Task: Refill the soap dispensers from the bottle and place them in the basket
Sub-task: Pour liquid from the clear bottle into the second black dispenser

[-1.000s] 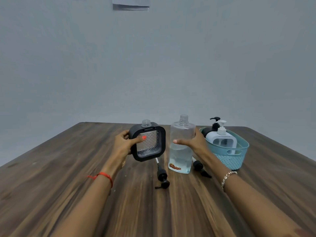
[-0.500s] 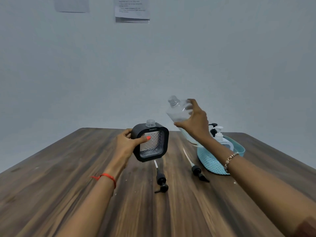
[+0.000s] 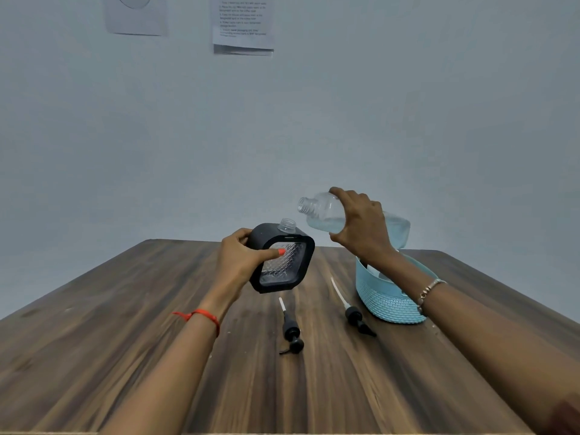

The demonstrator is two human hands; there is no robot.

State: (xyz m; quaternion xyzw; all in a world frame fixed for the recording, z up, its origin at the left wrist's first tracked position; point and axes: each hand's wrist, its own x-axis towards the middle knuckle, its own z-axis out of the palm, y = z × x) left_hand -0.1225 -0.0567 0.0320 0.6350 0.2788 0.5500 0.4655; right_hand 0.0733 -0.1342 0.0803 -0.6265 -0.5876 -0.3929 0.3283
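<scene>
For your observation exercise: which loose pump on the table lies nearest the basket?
The right pump, close beside the blue basket; the other pump lies further left.

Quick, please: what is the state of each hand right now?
Left hand: closed, holding the black dispenser.
Right hand: closed, holding the tilted clear bottle.

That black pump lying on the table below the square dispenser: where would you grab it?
Probably by its thick black collar, pinched from above across the sides. The pump lies flat on the table, thin white tube pointing away, spout toward the person; both ends look too slender for a firm hold.
</scene>
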